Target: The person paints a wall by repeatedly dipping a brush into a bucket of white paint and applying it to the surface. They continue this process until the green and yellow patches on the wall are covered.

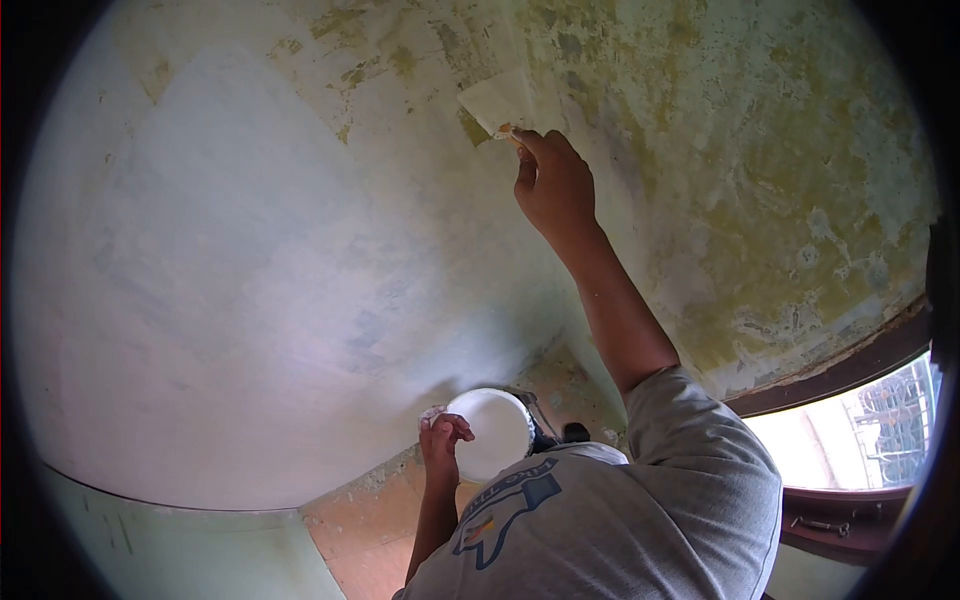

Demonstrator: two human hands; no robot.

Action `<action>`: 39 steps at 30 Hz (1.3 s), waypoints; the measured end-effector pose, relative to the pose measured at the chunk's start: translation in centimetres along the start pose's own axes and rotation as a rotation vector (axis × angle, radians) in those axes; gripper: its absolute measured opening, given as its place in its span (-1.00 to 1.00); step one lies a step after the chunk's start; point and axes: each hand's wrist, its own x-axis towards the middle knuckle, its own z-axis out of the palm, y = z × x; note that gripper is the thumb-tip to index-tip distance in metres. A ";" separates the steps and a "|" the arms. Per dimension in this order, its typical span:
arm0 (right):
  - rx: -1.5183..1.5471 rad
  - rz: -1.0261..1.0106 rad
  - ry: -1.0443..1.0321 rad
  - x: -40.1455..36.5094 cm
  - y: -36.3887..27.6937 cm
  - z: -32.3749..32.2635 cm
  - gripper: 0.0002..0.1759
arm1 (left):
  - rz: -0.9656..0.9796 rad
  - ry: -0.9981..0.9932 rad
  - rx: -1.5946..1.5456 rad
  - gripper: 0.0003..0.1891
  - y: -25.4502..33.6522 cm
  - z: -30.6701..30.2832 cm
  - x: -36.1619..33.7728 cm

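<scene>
My right hand [558,180] is raised high against the wall, its fingers pinched around a putty knife [497,104]. The wide pale blade lies close to or on the wall surface, and a bit of orange shows near my fingertips. Lower down, my left hand [442,442] is curled at the left side of a white bucket [493,428]. White smears cover its fingers, and a small whitish patch shows behind them. What those fingers hold, if anything, cannot be made out. The bucket seems to have white material inside.
The wall [250,250] is smooth and whitish on the left. Patchy, stained green wall [760,190] lies to the right, past a corner. A dark-framed window [860,420] with a grille is at lower right. Reddish floor [370,530] shows below.
</scene>
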 end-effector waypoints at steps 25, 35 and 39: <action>-0.164 0.099 -0.247 -1.1 1.3 -1.5 -0.67 | 0.000 0.000 -0.021 -0.71 0.0 0.1 0.8; 0.299 0.353 -0.186 -4.0 2.6 -2.3 -0.74 | -0.018 0.042 -0.057 -0.81 1.5 -0.5 0.3; 0.490 0.342 -0.115 -3.6 2.1 -1.0 -0.74 | -0.025 0.031 -0.061 -0.83 1.2 -1.2 0.3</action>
